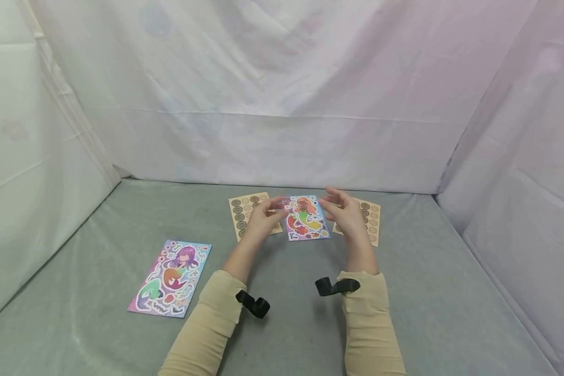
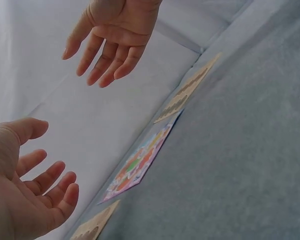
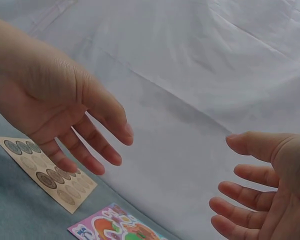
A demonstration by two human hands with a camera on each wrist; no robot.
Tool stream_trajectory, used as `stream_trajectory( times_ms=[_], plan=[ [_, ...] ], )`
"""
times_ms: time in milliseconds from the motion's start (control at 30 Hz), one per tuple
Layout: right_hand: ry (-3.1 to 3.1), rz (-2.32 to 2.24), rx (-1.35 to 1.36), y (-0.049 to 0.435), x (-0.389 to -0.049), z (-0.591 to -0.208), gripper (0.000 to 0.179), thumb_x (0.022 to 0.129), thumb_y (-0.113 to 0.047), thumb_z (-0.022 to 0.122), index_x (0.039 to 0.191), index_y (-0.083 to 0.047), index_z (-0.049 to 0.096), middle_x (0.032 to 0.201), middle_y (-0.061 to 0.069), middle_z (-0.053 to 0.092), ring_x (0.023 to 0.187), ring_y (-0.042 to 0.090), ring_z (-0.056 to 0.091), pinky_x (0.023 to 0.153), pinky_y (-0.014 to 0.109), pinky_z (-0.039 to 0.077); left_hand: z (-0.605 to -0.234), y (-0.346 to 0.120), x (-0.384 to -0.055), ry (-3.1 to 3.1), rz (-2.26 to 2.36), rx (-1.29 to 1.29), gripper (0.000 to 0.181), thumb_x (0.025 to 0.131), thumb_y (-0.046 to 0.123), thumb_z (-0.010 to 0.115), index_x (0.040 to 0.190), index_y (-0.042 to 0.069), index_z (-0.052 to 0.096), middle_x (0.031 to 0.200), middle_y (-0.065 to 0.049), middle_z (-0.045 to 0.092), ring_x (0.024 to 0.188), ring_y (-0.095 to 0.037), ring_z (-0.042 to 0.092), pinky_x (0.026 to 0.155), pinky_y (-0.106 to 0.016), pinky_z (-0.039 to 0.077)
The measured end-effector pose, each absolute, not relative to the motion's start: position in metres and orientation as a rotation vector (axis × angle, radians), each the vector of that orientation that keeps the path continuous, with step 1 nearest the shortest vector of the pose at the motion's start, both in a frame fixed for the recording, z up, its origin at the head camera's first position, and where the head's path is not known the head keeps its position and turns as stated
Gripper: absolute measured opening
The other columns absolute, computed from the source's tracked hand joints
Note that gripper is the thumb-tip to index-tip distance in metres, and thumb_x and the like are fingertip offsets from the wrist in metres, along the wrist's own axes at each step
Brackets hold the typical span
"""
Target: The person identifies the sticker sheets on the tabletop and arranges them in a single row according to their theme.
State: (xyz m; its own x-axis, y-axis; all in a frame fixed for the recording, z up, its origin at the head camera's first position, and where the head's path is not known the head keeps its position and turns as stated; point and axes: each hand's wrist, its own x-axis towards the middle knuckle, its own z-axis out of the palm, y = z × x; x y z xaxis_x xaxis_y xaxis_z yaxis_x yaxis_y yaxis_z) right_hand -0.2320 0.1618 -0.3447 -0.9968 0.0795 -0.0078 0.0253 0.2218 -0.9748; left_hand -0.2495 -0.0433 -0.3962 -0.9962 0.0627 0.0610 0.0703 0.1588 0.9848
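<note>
A mermaid sticker sheet (image 1: 306,218) with a colourful print lies flat at the back middle of the table. My left hand (image 1: 263,216) hovers over its left side, and my right hand (image 1: 345,211) is above its right side. Both hands hold nothing; their fingers are loosely bent and spread, palms facing each other, as the left wrist view shows of the left hand (image 2: 32,182) and right hand (image 2: 117,37). Beige sheets with rows of round coin-like prints flank the mermaid sheet: a left one (image 1: 239,214) and a right one (image 1: 371,222), each partly hidden by a hand.
A larger mermaid sticker sheet (image 1: 171,279) lies at the front left of the grey-green table (image 1: 451,292). White cloth (image 1: 282,68) hangs at the back and both sides. Black straps (image 1: 338,286) are worn at the beige sleeves.
</note>
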Motion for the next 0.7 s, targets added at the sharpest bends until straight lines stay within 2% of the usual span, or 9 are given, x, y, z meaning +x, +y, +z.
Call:
stream_trajectory(
  times_ms=[200, 400, 633, 700],
  plan=[
    [-2.465, 1.883, -0.142, 0.166, -0.238, -0.357, 0.052, 0.092, -0.02, 0.065, 0.14, -0.009, 0.048, 0.129, 0.015, 0.054, 0.116, 0.029, 0.052, 0.094, 0.048, 0.046, -0.405, -0.042, -0.251, -2.416, -2.023, -0.104, 0.049, 0.088, 0.019, 0.068, 0.134, 0.007, 0.055, 0.122, -0.009, 0.061, 0.102, -0.024, 0.057, 0.073, -0.029, 0.05],
    [-2.506, 1.878, -0.168, 0.171, -0.244, -0.369, 0.053, 0.093, -0.021, 0.065, 0.141, -0.009, 0.046, 0.131, 0.015, 0.053, 0.117, 0.029, 0.052, 0.092, 0.045, 0.047, -0.411, -0.04, -0.253, -2.426, -2.023, -0.099, 0.05, 0.087, 0.018, 0.068, 0.134, 0.007, 0.055, 0.123, -0.013, 0.06, 0.094, -0.021, 0.057, 0.066, -0.027, 0.05],
    [-2.528, 1.874, -0.195, 0.173, -0.246, -0.381, 0.053, 0.093, -0.019, 0.065, 0.141, -0.008, 0.046, 0.132, 0.016, 0.052, 0.117, 0.031, 0.052, 0.091, 0.045, 0.048, -0.418, -0.037, -0.253, -2.428, -2.052, -0.112, 0.049, 0.088, 0.012, 0.067, 0.135, 0.006, 0.054, 0.123, -0.014, 0.059, 0.086, -0.018, 0.056, 0.068, -0.032, 0.052],
    [-2.528, 1.882, -0.217, 0.174, -0.247, -0.383, 0.053, 0.093, -0.019, 0.064, 0.141, -0.008, 0.046, 0.133, 0.017, 0.052, 0.116, 0.031, 0.052, 0.092, 0.045, 0.048, -0.42, -0.036, -0.252, -2.427, -2.043, -0.123, 0.049, 0.087, 0.011, 0.067, 0.134, 0.004, 0.054, 0.122, -0.015, 0.06, 0.082, -0.019, 0.057, 0.065, -0.032, 0.052]
  ],
)
